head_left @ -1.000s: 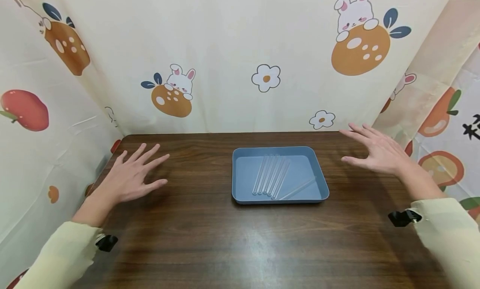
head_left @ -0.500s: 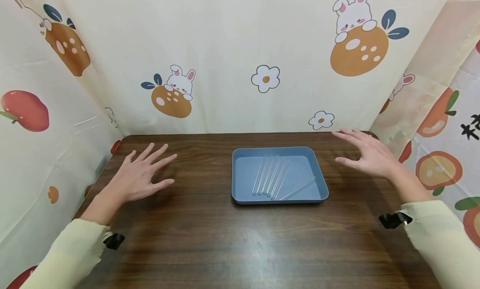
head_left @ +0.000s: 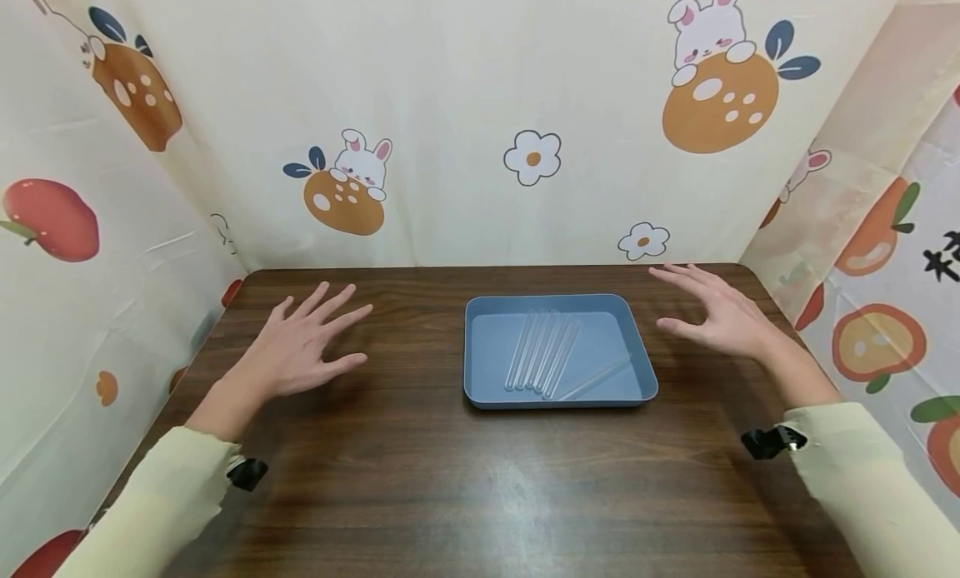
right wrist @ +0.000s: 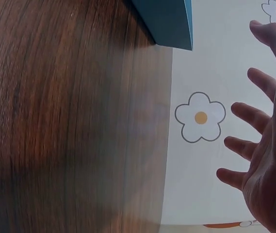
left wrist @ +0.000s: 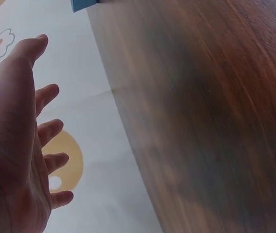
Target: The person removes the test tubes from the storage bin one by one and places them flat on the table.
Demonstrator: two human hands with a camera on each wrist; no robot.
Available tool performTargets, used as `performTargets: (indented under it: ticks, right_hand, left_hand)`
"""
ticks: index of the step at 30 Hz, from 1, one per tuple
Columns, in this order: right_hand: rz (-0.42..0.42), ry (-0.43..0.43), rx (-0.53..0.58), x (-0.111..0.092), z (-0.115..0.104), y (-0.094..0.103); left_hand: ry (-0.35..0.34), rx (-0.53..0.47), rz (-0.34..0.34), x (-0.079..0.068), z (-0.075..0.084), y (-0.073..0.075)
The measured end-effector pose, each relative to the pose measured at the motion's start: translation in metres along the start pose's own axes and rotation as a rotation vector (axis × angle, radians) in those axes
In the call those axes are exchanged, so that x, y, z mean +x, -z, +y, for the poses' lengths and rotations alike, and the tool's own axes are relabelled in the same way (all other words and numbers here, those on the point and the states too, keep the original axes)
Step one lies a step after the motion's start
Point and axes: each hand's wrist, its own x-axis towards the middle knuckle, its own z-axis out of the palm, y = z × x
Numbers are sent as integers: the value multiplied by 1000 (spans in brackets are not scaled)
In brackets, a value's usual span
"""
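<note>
- Shifted inward since the earlier frame: left hand (head_left: 303, 345) and right hand (head_left: 712, 316).
- Left hand: fingers spread, released, above the table (head_left: 375, 478).
- Tray (head_left: 611, 336): blue, on the table between the hands, rim raised.
- Tubes (head_left: 551, 353): see-through, in the tray; several side by side, one slanting off rightward.
- Right hand: fingers extended, released, near the tray's right side.
- Curtain (head_left: 450, 62): printed, behind the table.

Bunny-print cloth (head_left: 457, 112) behind brown table (head_left: 420, 478)
</note>
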Motion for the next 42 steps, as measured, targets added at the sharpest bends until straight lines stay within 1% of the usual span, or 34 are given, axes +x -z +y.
performTargets:
  ticks: [9,17,22,28,34,42]
  right_hand:
    - [-29,2,65,4,-2,-8]
    - [-57,1,113,3,1,-21]
    - [-82,4,144,5,0,-27]
    - [-115,6,154,5,-1,-34]
    - [-116,25,154,4,2,-39]
    - [-133,9,148,4,3,-42]
  left_hand:
    - [-23,-9,0,13,10,1]
    - [-37,-23,23,18,15,-2]
    - [-38,-43,21,21,20,-1]
    - [-46,-81,19,27,29,-1]
    - [-51,-99,10,33,37,-1]
    - [-69,-130,14,37,43,-2]
